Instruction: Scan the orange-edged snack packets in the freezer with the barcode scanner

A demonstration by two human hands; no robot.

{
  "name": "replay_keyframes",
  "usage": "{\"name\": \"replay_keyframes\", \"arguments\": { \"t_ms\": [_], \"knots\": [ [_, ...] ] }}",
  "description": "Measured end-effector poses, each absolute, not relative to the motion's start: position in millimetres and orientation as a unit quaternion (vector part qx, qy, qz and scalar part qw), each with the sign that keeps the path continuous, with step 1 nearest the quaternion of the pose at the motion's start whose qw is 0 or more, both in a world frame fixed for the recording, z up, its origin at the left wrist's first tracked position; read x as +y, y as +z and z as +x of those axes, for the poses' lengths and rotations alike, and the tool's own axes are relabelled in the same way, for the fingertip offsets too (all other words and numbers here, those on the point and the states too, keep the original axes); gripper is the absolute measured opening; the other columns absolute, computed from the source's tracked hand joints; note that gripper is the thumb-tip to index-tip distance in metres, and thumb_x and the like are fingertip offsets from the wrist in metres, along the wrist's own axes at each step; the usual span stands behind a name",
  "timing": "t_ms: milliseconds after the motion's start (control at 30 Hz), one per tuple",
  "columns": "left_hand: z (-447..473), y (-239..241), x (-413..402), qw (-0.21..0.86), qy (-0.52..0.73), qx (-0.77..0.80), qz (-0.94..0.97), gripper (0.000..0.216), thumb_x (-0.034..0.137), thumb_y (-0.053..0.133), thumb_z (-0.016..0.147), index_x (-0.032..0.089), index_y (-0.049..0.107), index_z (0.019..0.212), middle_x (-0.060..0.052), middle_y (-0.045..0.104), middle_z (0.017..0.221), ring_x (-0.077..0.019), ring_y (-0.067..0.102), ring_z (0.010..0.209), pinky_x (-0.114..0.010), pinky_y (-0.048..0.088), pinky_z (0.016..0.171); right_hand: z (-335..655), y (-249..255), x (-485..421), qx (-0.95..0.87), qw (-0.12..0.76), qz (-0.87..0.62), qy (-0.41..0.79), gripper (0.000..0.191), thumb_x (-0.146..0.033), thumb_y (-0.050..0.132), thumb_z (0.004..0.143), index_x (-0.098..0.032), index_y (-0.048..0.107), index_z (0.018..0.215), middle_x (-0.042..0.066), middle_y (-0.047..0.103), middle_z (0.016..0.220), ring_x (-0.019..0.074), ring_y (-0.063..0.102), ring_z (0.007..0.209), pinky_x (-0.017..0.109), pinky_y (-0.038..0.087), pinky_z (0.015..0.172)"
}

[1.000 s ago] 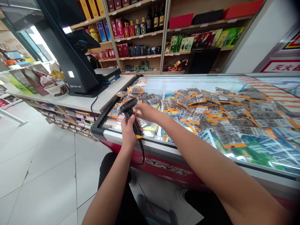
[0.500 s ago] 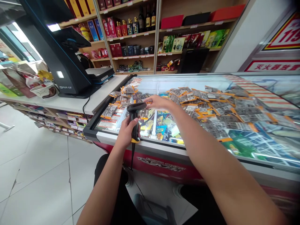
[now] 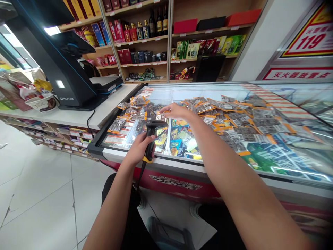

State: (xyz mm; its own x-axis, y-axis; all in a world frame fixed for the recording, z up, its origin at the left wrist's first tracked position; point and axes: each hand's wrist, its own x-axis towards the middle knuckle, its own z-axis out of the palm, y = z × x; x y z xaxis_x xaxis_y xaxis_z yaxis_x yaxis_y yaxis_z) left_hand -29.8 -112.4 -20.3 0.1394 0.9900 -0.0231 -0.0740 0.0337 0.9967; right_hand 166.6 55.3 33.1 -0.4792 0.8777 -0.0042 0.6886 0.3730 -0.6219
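Note:
My left hand (image 3: 139,147) is wrapped round the handle of a black barcode scanner (image 3: 153,133) with a yellow band, its cord hanging down. The scanner head points right, over the glass lid of a chest freezer (image 3: 182,166). My right hand (image 3: 174,111) reaches out over the glass with its fingers pinching a small orange-edged packet (image 3: 161,116). Many more such packets (image 3: 234,118) lie spread over the lid to the right, and a smaller group of packets (image 3: 130,114) lies to the left.
A black checkout terminal (image 3: 65,69) stands on a white counter (image 3: 78,116) at left, beside a printer and snack bags. Wooden shelves (image 3: 156,38) with bottles and boxes line the back wall. A white tiled floor (image 3: 39,194) lies at lower left.
My right hand has moved away from the scanner, forward over the glass, and closed on a packet. The left hand has turned the scanner so that its head points right. The view shifted right.

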Motion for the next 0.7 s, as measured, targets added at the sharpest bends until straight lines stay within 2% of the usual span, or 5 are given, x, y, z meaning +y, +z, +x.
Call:
{"name": "replay_keyframes", "arguments": {
  "t_ms": [300,433,567,633,700],
  "knots": [
    [-27.2,-23.7,-113.1,0.537,0.529,0.446,0.482,0.032,0.050,0.071,0.087,0.020,0.060,0.092,0.002,0.063,0.060,-0.0134,0.058,0.041,-0.023,0.042,0.039,172.0,32.8,57.3,-0.798,0.135,-0.531,0.252,0.041,-0.017,0.071,0.092,-0.026,0.080,0.132,0.007,0.075,0.138,0.0239,0.074,0.102,0.026,0.053,0.081],
    [-34.1,-19.7,-111.9,0.494,0.633,0.438,0.404,0.039,0.055,0.072,0.083,0.021,0.058,0.097,0.005,0.060,0.062,-0.0117,0.054,0.043,-0.022,0.041,0.039,174.4,31.4,54.7,-0.775,0.137,-0.607,0.112,0.037,-0.011,0.065,0.094,-0.020,0.081,0.126,0.017,0.070,0.138,0.0329,0.066,0.124,0.036,0.051,0.099],
    [-64.0,-13.2,-104.9,0.447,0.660,0.461,0.391,0.038,0.052,0.073,0.078,0.021,0.056,0.091,0.004,0.060,0.061,-0.0119,0.054,0.044,-0.022,0.040,0.039,153.1,28.4,43.0,-0.761,0.225,-0.605,-0.065,0.036,-0.011,0.059,0.099,-0.011,0.078,0.129,0.025,0.061,0.146,0.0422,0.048,0.142,0.055,0.036,0.117],
    [-79.8,-11.7,-102.1,0.431,0.664,0.471,0.389,0.038,0.052,0.074,0.077,0.021,0.053,0.084,0.003,0.060,0.060,-0.0116,0.054,0.043,-0.022,0.039,0.039,128.9,22.4,35.5,-0.802,0.259,-0.537,-0.041,0.037,-0.017,0.053,0.104,-0.011,0.075,0.133,0.023,0.062,0.147,0.0384,0.050,0.141,0.052,0.035,0.120],
    [-90.2,-12.2,-100.9,0.434,0.670,0.470,0.377,0.039,0.052,0.074,0.076,0.022,0.051,0.081,0.004,0.059,0.059,-0.0107,0.053,0.043,-0.021,0.039,0.040,100.8,12.2,29.6,-0.850,0.247,-0.463,0.043,0.042,-0.028,0.048,0.109,-0.014,0.069,0.143,0.018,0.061,0.152,0.0338,0.052,0.142,0.046,0.038,0.120]
  ]
}}
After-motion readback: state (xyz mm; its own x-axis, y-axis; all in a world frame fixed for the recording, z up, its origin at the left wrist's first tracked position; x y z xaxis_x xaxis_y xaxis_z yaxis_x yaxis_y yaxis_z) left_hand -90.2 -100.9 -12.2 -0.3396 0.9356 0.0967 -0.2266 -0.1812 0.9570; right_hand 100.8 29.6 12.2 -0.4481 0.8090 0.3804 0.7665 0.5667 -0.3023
